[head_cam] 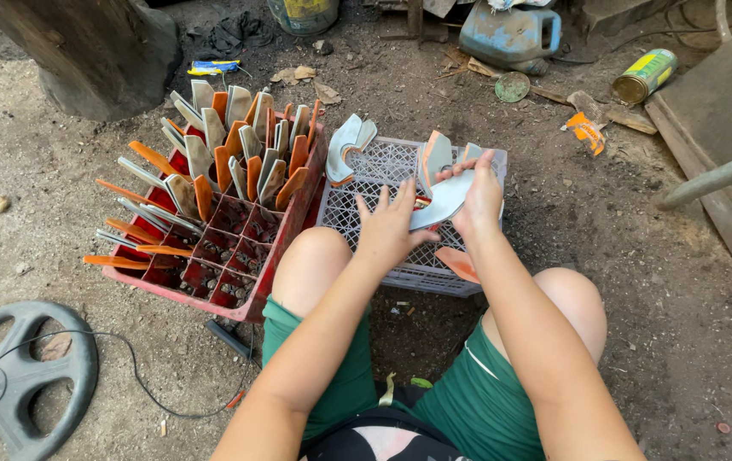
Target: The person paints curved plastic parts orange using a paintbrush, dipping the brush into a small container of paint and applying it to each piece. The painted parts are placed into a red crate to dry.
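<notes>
— knees in green shorts (468, 401) sit closest, right against the white crate (383, 162). see the blade (444, 198) over that crate?

— yes, a curved grey blade. right hand (479, 198) has it: thumb and fingers wrapped round its far end, above the crate's right half.

— and the left hand (387, 226)?

— spread wide, fingers fanned, palm down over the crate's near edge. its fingertips are just beside the blade's near tip; i can't tell if they touch.

— what worries you?

— that edge, i'd judge. bare skin is next to a curved blade, so a slip of the right grip could drag it across the left fingers. it could also drop toward the knees, since it's held by one end only.

— anything else?

— left of the crate, the red crate (221, 248) bristles with orange-handled blades (212, 162) pointing up and out. a careless reach that way could catch on one.
</notes>
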